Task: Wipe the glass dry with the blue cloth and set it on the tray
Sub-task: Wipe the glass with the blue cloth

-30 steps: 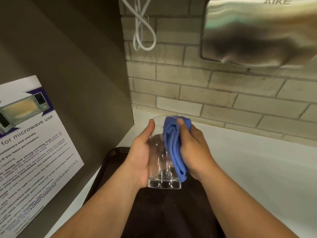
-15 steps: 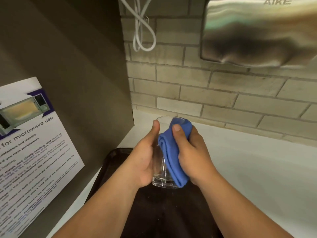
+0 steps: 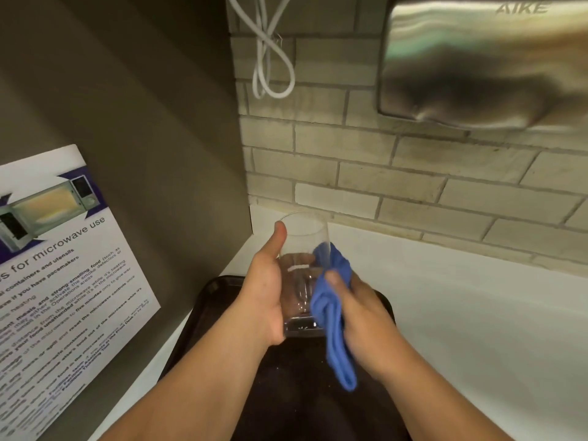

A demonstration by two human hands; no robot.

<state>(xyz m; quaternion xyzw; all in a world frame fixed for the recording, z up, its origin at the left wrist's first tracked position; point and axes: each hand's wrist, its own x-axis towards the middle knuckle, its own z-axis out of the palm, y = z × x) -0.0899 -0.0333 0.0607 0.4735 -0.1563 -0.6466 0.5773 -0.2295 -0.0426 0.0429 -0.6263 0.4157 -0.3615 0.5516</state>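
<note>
A clear drinking glass [image 3: 302, 249] is held upright above the dark tray [image 3: 206, 300]. My left hand [image 3: 264, 300] grips its left side, thumb up near the rim. My right hand [image 3: 359, 316] presses the blue cloth [image 3: 334, 329] against the glass's right side, low on the wall. The cloth's loose end hangs down below the glass base. The upper half of the glass is bare. The tray lies on the white counter under both forearms, mostly hidden by them.
A grey side wall on the left carries a microwave-use poster [image 3: 60, 281]. The brick back wall holds a steel hand dryer [image 3: 477, 65] at upper right and a looped white cable [image 3: 270, 58]. White counter [image 3: 477, 329] stretches to the right of the tray.
My right hand and the cloth have slid down from the rim to the lower right side of the glass. The rim is now uncovered and the cloth's end hangs lower.
</note>
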